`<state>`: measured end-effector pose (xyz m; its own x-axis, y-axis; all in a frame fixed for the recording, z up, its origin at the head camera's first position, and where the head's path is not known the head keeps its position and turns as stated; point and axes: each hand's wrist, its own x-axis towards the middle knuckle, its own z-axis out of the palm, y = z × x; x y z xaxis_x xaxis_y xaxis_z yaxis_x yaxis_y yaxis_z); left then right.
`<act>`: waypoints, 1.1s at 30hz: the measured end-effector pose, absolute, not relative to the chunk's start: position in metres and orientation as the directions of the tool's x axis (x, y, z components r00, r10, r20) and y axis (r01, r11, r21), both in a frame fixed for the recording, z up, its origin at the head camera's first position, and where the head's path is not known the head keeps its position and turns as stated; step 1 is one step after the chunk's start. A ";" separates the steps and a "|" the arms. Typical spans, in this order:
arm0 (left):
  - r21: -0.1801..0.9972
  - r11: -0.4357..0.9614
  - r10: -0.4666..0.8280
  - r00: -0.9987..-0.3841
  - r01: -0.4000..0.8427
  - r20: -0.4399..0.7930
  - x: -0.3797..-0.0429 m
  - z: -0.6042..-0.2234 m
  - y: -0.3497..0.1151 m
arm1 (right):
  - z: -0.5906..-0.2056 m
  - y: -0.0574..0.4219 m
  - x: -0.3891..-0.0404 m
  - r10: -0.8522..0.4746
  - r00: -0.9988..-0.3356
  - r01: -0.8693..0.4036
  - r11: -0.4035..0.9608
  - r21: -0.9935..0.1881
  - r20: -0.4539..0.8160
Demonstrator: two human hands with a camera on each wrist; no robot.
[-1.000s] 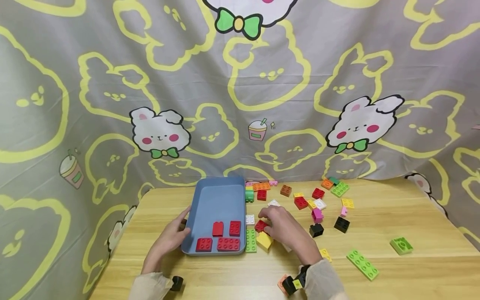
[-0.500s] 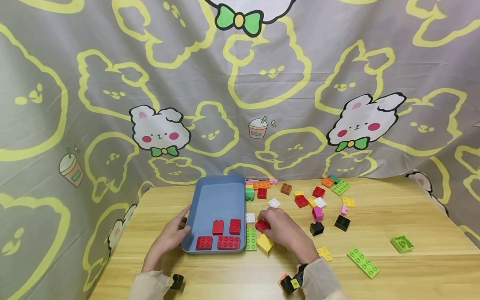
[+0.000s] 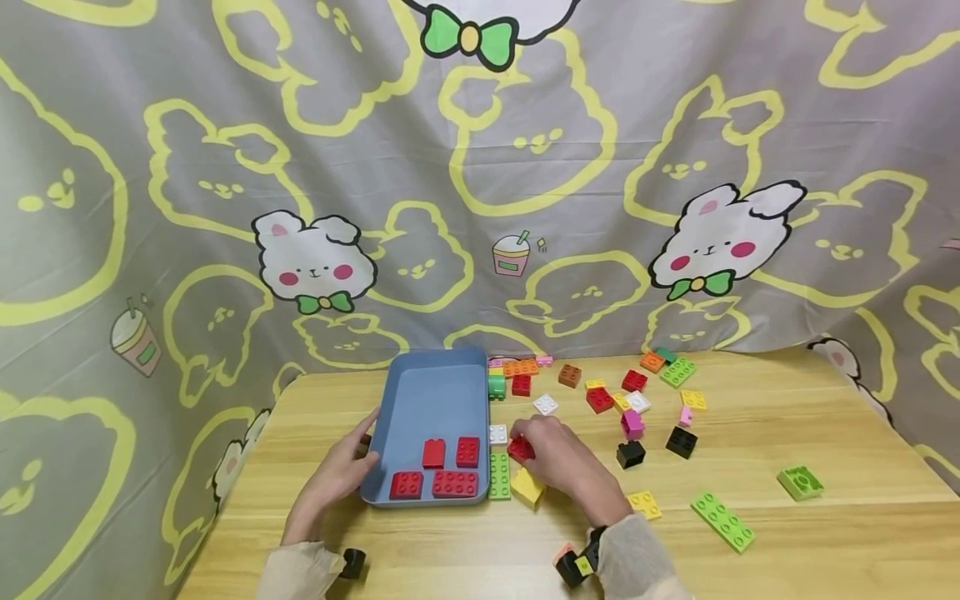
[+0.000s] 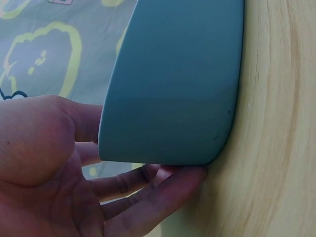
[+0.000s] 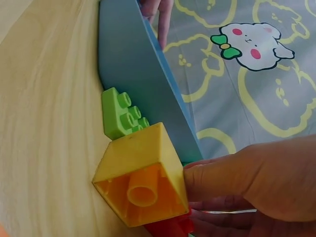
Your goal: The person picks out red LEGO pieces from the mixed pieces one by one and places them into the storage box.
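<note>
A blue-grey tray [image 3: 429, 363] lies on the table with several red bricks inside, among them a long red brick [image 3: 455, 484] near its front edge. My left hand [image 3: 345, 462] holds the tray's left side, thumb at the rim and fingers along the outer wall [image 4: 168, 89]. To the right of the tray, my right hand [image 3: 562, 454] pinches a red toy brick [image 3: 521, 448], partly covered by the fingers. A yellow brick [image 3: 528, 489], tilted with its hollow underside showing in the right wrist view, sits just in front of it. A light green brick [image 3: 499, 477] lies along the tray's right wall.
Loose bricks are scattered right of the tray, including a white brick [image 3: 545, 404], a black brick [image 3: 682, 442] and a long green brick [image 3: 722, 521]. An orange-pink brick [image 3: 564, 552] lies by the right wrist. A patterned curtain [image 3: 420, 167] stands behind the table.
My right hand has come down slightly, and its fingers have closed on the red brick. The white brick behind it now shows more fully. My left hand stays at the tray.
</note>
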<state>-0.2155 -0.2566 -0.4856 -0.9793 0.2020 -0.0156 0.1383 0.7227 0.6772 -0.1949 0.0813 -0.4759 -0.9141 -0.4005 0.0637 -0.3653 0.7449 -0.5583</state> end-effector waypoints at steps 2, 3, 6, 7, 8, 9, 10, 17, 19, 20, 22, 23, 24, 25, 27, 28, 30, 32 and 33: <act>0.674 0.726 0.199 -0.980 0.135 -0.018 -0.215 -0.486 -0.257 | -0.476 0.080 -0.195 -0.404 -0.913 -0.369 0.747 -0.553 0.064; 0.673 0.727 0.198 -0.980 0.134 -0.018 -0.215 -0.486 -0.258 | -0.477 0.079 -0.195 -0.406 -0.911 -0.373 0.747 -0.551 0.067; 0.673 0.729 0.194 -0.981 0.129 -0.022 -0.214 -0.486 -0.258 | -0.477 0.078 -0.194 -0.406 -0.912 -0.373 0.755 -0.539 0.063; 0.673 0.728 0.193 -0.981 0.128 -0.022 -0.214 -0.486 -0.259 | -0.477 0.077 -0.194 -0.404 -0.913 -0.372 0.758 -0.536 0.061; 0.674 0.728 0.191 -0.981 0.127 -0.021 -0.214 -0.486 -0.259 | -0.477 0.077 -0.194 -0.404 -0.913 -0.372 0.760 -0.532 0.061; 0.675 0.727 0.191 -0.981 0.127 -0.021 -0.213 -0.486 -0.259 | -0.476 0.076 -0.194 -0.402 -0.914 -0.369 0.764 -0.530 0.057; 0.676 0.726 0.190 -0.981 0.127 -0.021 -0.213 -0.486 -0.259 | -0.476 0.076 -0.194 -0.400 -0.915 -0.366 0.767 -0.526 0.054; 0.680 0.721 0.195 -0.981 0.135 -0.012 -0.213 -0.487 -0.259 | -0.470 0.077 -0.191 -0.381 -0.919 -0.375 0.780 -0.501 0.095; 0.679 0.722 0.195 -0.981 0.135 -0.012 -0.213 -0.486 -0.259 | -0.468 0.078 -0.190 -0.378 -0.918 -0.383 0.778 -0.498 0.117; 0.678 0.722 0.196 -0.981 0.135 -0.013 -0.213 -0.486 -0.259 | -0.467 0.078 -0.190 -0.376 -0.918 -0.387 0.778 -0.495 0.126; 0.677 0.724 0.196 -0.980 0.135 -0.015 -0.214 -0.486 -0.259 | -0.465 0.079 -0.190 -0.373 -0.918 -0.389 0.776 -0.497 0.136; 0.676 0.725 0.197 -0.980 0.135 -0.016 -0.214 -0.485 -0.258 | -0.464 0.079 -0.190 -0.372 -0.918 -0.390 0.774 -0.498 0.140; 0.674 0.726 0.197 -0.980 0.135 -0.016 -0.214 -0.485 -0.258 | -0.463 0.080 -0.190 -0.373 -0.917 -0.392 0.772 -0.500 0.144; 0.673 0.727 0.198 -0.980 0.136 -0.016 -0.215 -0.485 -0.258 | -0.462 0.080 -0.190 -0.372 -0.917 -0.393 0.772 -0.500 0.146; 0.672 0.727 0.200 -0.980 0.139 -0.014 -0.215 -0.485 -0.258 | -0.461 0.080 -0.190 -0.372 -0.916 -0.394 0.771 -0.500 0.147; 0.673 0.726 0.200 -0.980 0.139 -0.013 -0.215 -0.485 -0.258 | -0.461 0.080 -0.190 -0.373 -0.916 -0.395 0.771 -0.499 0.148; 0.678 0.722 0.202 -0.979 0.140 -0.013 -0.215 -0.484 -0.258 | -0.460 0.079 -0.190 -0.375 -0.916 -0.392 0.769 -0.505 0.142; 0.682 0.718 0.203 -0.979 0.138 -0.015 -0.215 -0.485 -0.258 | -0.459 0.078 -0.189 -0.377 -0.916 -0.390 0.766 -0.510 0.134; 0.684 0.716 0.205 -0.979 0.140 -0.015 -0.215 -0.484 -0.257 | -0.458 0.077 -0.189 -0.378 -0.916 -0.392 0.765 -0.511 0.136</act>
<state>-0.2148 -0.2575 -0.4843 -0.9786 0.2050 -0.0148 0.1396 0.7159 0.6841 -0.1893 0.0774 -0.4579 -0.9157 -0.3783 0.1357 -0.3918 0.7648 -0.5114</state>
